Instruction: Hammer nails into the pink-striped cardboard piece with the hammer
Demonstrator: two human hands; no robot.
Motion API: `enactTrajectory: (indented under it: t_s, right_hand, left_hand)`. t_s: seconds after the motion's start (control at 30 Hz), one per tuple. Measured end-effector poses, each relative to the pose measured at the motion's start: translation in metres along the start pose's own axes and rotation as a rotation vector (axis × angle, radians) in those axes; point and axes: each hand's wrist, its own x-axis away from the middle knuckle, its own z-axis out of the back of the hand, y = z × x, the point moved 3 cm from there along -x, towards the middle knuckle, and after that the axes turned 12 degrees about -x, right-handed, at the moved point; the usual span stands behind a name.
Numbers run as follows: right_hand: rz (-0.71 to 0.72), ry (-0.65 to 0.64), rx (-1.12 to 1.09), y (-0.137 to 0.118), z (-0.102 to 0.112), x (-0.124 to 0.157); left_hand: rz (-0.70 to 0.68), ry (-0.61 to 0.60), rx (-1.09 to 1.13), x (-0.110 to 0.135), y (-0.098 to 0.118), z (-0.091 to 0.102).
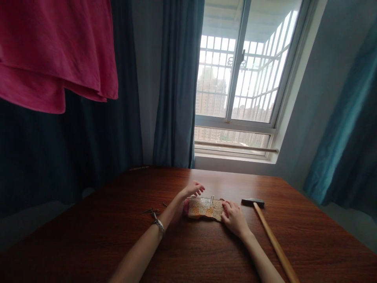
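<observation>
A small block of wood, pale and speckled, lies on the dark wooden table with a couple of nails standing up in its top. My left hand hovers at the block's far left corner with its fingers curled loosely and apart, nothing in them. A bracelet sits on that wrist. My right hand rests flat on the block's right end, fingers stretched out over it. A hammer with a long wooden handle lies just right of my right hand.
Several loose nails lie on the table to the left of my left forearm. A window with blue curtains is beyond the table's far edge. A pink cloth hangs at the upper left.
</observation>
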Motion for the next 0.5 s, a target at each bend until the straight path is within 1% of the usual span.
enactTrajectory:
  t_s: [0.07,0.13,0.17,0.2,0.23,0.27,0.33,0.4,0.5]
  right_hand:
    - [-0.011,-0.009,0.003,0.000,0.001,-0.001]
    - [-0.020,-0.012,0.006,0.000,0.002,-0.002]
    - [-0.021,-0.010,0.005,0.000,0.002,-0.002]
    - [-0.022,-0.006,0.004,0.000,0.002,-0.002]
    - [-0.021,-0.001,0.002,0.000,0.002,-0.002]
    - [-0.020,0.004,0.000,0.000,0.002,-0.002]
    - [-0.024,0.005,0.000,-0.001,0.002,-0.002]
    - [-0.031,-0.001,0.003,-0.001,0.001,-0.002]
    - [-0.030,-0.005,0.009,-0.002,0.002,-0.002]
  left_hand:
    - [0.101,-0.099,-0.179,0.012,0.001,0.032]
    - [0.225,-0.142,-0.335,0.027,-0.002,0.065]
    - [0.311,-0.170,-0.412,0.035,-0.006,0.078]
    - [0.414,-0.170,-0.470,0.044,-0.010,0.089]
    - [0.511,-0.166,-0.478,0.051,-0.015,0.098]
    - [0.572,-0.156,-0.470,0.057,-0.018,0.103]
    - [0.632,-0.131,-0.441,0.065,-0.022,0.105]
    - [0.647,-0.101,-0.419,0.066,-0.023,0.100]
    - [0.662,-0.033,-0.396,0.063,-0.023,0.091]
